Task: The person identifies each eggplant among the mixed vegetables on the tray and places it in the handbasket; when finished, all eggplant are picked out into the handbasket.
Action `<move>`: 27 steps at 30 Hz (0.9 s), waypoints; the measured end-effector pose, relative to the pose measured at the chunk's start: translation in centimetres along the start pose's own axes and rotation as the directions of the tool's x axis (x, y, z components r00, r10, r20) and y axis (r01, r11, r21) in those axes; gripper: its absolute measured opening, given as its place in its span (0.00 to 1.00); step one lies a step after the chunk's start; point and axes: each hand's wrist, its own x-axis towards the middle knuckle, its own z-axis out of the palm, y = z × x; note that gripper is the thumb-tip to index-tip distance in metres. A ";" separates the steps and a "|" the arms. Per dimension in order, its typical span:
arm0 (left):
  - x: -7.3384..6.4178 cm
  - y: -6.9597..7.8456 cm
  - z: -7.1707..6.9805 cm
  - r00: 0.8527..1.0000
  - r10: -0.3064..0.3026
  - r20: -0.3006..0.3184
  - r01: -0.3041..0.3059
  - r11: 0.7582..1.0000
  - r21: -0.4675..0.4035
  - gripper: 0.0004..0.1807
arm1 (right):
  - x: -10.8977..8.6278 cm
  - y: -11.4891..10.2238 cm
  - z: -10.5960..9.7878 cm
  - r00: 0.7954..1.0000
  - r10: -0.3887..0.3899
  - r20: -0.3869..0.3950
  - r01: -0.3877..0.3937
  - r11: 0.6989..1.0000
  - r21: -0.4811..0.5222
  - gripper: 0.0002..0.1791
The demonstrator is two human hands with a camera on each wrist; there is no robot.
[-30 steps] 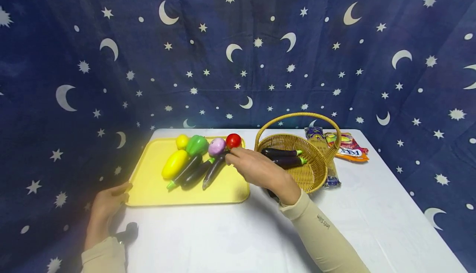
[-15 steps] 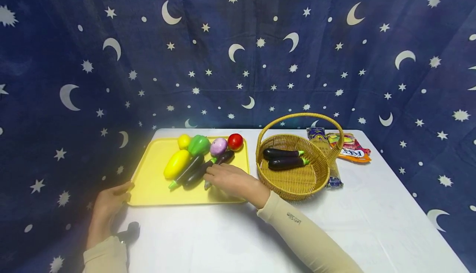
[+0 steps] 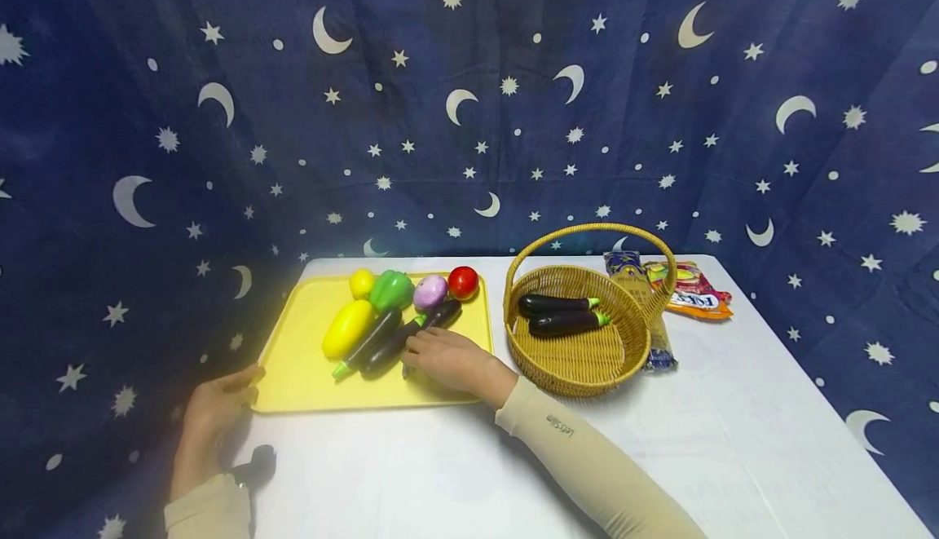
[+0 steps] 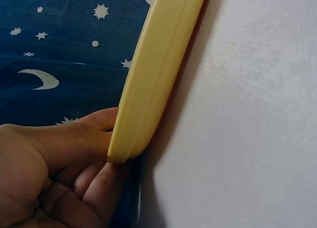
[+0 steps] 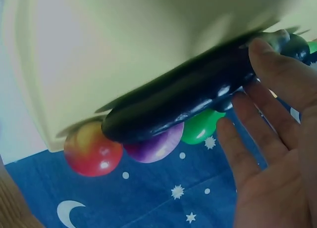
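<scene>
On the yellow tray (image 3: 301, 372), my right hand (image 3: 451, 360) is over the near end of the rightmost eggplant (image 3: 444, 312). In the right wrist view the thumb lies on one side of this dark eggplant (image 5: 173, 99) near its end, with fingers along the other side. Two more eggplants (image 3: 389, 349) lie beside it, to the left. My left hand (image 3: 216, 404) pinches the tray's near left corner; the left wrist view has thumb and fingers at the tray rim (image 4: 148, 79).
Behind the eggplants on the tray are a yellow oval fruit (image 3: 348, 329), a lemon (image 3: 362, 283), a green bell pepper (image 3: 392, 290), a purple onion (image 3: 430, 292) and a tomato (image 3: 463, 283). A handled wicker basket (image 3: 579, 376) holds two eggplants (image 3: 565, 324). Packets (image 3: 689, 290) lie behind it.
My right hand has moved left and nearer, from the rightmost eggplant's far end beside the basket to its near end. The left hand has stayed at the tray corner.
</scene>
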 end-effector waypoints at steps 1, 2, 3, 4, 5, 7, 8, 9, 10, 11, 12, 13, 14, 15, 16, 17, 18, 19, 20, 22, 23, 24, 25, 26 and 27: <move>0.0 -0.1 0.0 1.000 -0.002 0.000 0.002 1.000 0.003 0.32 | 0.1 -0.1 0.1 1.000 0.002 0.004 -0.002 1.000 0.003 0.16; 0.0 -0.1 0.0 1.000 0.002 0.006 -0.002 1.000 -0.004 0.32 | 0.2 -0.1 0.2 1.000 0.005 0.006 -0.006 1.000 0.010 0.16; 0.0 -0.1 0.0 1.000 0.003 0.006 -0.003 1.000 -0.001 0.32 | 0.3 -0.2 0.3 1.000 0.007 0.008 -0.007 1.000 0.012 0.16; 0.1 -0.2 0.0 1.000 0.000 0.005 0.000 1.000 -0.003 0.33 | 0.4 -0.2 0.3 1.000 0.008 0.009 -0.008 1.000 0.011 0.16; 0.1 -0.2 0.0 1.000 -0.002 0.001 0.002 1.000 -0.001 0.33 | 0.5 -0.3 0.3 1.000 0.010 0.008 -0.010 1.000 0.009 0.15; 0.2 -0.2 0.0 1.000 -0.002 -0.003 0.002 1.000 -0.003 0.33 | 0.7 -0.4 0.2 1.000 0.004 0.003 -0.004 1.000 0.005 0.15; 0.2 -0.2 0.0 1.000 0.002 -0.003 -0.002 1.000 -0.008 0.33 | 0.8 -0.5 0.3 1.000 -0.002 0.002 0.002 1.000 0.002 0.15; 0.2 -0.2 0.0 1.000 0.002 -0.005 -0.002 1.000 -0.005 0.33 | 0.9 -0.6 0.3 1.000 -0.008 0.003 0.008 1.000 -0.004 0.15; 0.3 -0.2 0.0 1.000 0.006 -0.007 -0.006 1.000 -0.003 0.33 | 1.0 -0.7 0.3 1.000 -0.011 0.006 0.011 1.000 -0.009 0.15; 0.3 -0.3 0.0 1.000 0.007 -0.012 -0.007 1.000 0.003 0.32 | 1.1 -0.8 0.4 1.000 -0.012 0.012 0.013 1.000 -0.012 0.16; 0.3 -0.3 0.1 1.000 0.008 -0.016 -0.008 1.000 0.009 0.32 | 1.2 -0.9 0.5 1.000 -0.014 0.018 0.014 1.000 -0.013 0.16; 0.3 -0.4 0.1 1.000 0.007 -0.019 -0.006 1.000 0.014 0.32 | 1.3 -1.0 0.5 1.000 -0.016 0.024 0.016 1.000 -0.016 0.16; 0.4 -0.4 0.1 1.000 0.011 -0.018 -0.011 1.000 0.016 0.32 | 1.4 -1.1 0.6 0.999 -0.016 0.030 0.016 1.000 -0.018 0.16; 0.3 -0.4 0.2 1.000 0.007 -0.022 -0.006 1.000 0.022 0.32 | 1.4 -1.2 0.6 0.999 -0.015 0.032 0.016 1.000 -0.024 0.16; 0.3 -0.5 0.2 1.000 0.004 -0.027 -0.003 1.000 0.025 0.32 | 1.5 -1.3 0.6 0.999 -0.013 0.033 0.014 1.000 -0.023 0.16; 0.3 -0.5 0.2 0.999 -0.003 -0.032 0.004 1.000 0.027 0.31 | 1.6 -1.3 0.6 0.999 -0.013 0.035 0.014 1.000 -0.025 0.16; 0.3 -0.5 0.3 1.000 -0.003 -0.030 0.004 1.000 0.026 0.32 | 1.7 -1.4 0.6 0.999 -0.014 0.036 0.015 1.000 -0.024 0.16; 0.3 -0.5 0.3 0.999 -0.003 -0.032 0.004 1.000 0.029 0.32 | 1.7 -1.4 0.7 0.999 -0.015 0.038 0.016 1.000 -0.023 0.16; 0.3 -0.4 0.3 0.999 -0.003 -0.034 0.004 0.999 0.033 0.32 | 1.8 -1.5 0.7 0.999 -0.015 0.041 0.016 1.000 -0.022 0.16; 0.2 -0.4 0.3 0.999 -0.002 -0.039 0.004 0.999 0.041 0.31 | 1.9 -1.6 0.8 0.999 -0.015 0.048 0.016 1.000 -0.021 0.16; 0.2 -0.4 0.3 0.999 0.000 -0.037 0.002 0.999 0.042 0.31 | 1.9 -1.6 0.8 0.999 -0.016 0.049 0.018 1.000 -0.025 0.15; 0.2 -0.3 0.2 0.999 0.002 -0.037 -0.001 0.999 0.043 0.32 | 2.0 -1.6 0.9 0.999 -0.018 0.047 0.019 0.999 -0.030 0.15; 0.1 -0.3 0.2 0.999 0.003 -0.036 -0.002 0.999 0.042 0.32 | 2.0 -1.7 1.0 0.999 -0.020 0.044 0.021 0.999 -0.036 0.15; 0.1 -0.2 0.2 0.999 0.004 -0.036 -0.002 0.999 0.042 0.32 | 2.1 -1.7 1.0 0.999 -0.024 0.038 0.026 0.999 -0.043 0.14; 0.0 -0.2 0.1 0.999 0.005 -0.037 -0.004 0.999 0.043 0.32 | 2.1 -1.7 1.1 0.999 -0.027 0.029 0.029 0.998 -0.049 0.14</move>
